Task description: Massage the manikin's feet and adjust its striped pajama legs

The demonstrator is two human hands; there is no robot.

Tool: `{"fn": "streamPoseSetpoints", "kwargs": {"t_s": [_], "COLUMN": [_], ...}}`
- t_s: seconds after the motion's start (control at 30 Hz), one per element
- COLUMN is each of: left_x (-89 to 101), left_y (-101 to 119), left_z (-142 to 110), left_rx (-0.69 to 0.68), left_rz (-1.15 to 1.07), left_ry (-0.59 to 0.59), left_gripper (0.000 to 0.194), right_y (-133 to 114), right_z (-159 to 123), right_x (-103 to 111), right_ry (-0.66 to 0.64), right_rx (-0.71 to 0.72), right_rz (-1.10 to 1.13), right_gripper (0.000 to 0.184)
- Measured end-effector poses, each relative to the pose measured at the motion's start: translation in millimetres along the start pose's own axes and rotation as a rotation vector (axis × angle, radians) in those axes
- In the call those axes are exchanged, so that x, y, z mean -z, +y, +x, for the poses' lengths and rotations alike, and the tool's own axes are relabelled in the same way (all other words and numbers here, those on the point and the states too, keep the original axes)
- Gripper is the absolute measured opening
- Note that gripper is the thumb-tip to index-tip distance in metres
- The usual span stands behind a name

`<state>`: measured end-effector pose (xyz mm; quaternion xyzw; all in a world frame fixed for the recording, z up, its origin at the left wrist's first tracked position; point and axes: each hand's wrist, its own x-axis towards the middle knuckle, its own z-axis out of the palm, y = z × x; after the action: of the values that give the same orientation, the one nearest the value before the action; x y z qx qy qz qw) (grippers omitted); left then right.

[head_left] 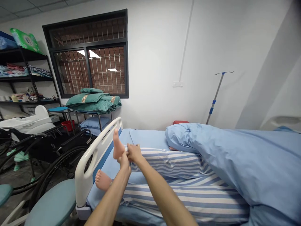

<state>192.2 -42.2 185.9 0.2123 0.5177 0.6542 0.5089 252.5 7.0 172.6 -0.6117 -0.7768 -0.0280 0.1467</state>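
Observation:
A manikin lies on the bed in blue-and-white striped trousers (pixel 169 161). Its far foot (pixel 118 145) points up, toes raised, near the footboard. My left hand (pixel 124 161) is closed around that foot's ankle, just below the heel. Beside it my right hand (pixel 134 153) grips the hem of the far trouser leg, knuckles up; its fingertips are partly hidden. The near foot (pixel 102 180) rests on the sheet, left of my left forearm. A light blue quilt (pixel 225 157) is folded back over the manikin's upper part.
A white footboard (pixel 82 166) stands at the bed's left end. Beyond it are a wheelchair (pixel 77 141), a teal stool (pixel 53 202) and a stack of green bedding (pixel 94 102). An IV pole (pixel 215 97) rises behind the bed. Black shelves (pixel 30 75) stand far left.

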Motion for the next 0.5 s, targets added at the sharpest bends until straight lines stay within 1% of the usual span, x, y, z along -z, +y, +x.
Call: {"fn": "streamPoseSetpoints", "kwargs": {"t_s": [0.1, 0.17, 0.23, 0.3, 0.37, 0.4, 0.47, 0.5], "left_x": [-43.0, -75.6, -108.0, -135.6, -154.7, -160.6, -165.8, -165.6], "left_y": [29, 47, 62, 74, 83, 87, 93, 95], "left_z": [-11, -25, -46, -74, -101, -113, -128, -131], "left_rx": [-0.050, -0.088, -0.154, -0.313, -0.406, -0.423, -0.422, -0.408], "left_rz": [-0.003, 0.004, 0.052, 0.195, 0.315, 0.356, 0.395, 0.382], "left_ry": [-0.097, -0.166, -0.202, -0.241, -0.311, -0.339, -0.370, -0.375], "left_gripper": [0.014, 0.014, 0.027, 0.044, 0.053, 0.054, 0.057, 0.058], "right_y": [23, 42, 65, 90, 112, 120, 130, 131], "right_z": [12, 13, 8, -1, -11, -16, -23, -25], "right_x": [63, 108, 149, 184, 209, 217, 227, 229], "right_ry": [0.072, 0.154, 0.244, 0.350, 0.461, 0.502, 0.541, 0.545], "right_rx": [-0.083, -0.170, -0.236, -0.274, -0.271, -0.259, -0.232, -0.227], "right_rz": [-0.001, -0.006, 0.012, 0.054, 0.107, 0.130, 0.158, 0.161], "right_gripper": [0.041, 0.041, 0.038, 0.038, 0.035, 0.033, 0.032, 0.032]}}
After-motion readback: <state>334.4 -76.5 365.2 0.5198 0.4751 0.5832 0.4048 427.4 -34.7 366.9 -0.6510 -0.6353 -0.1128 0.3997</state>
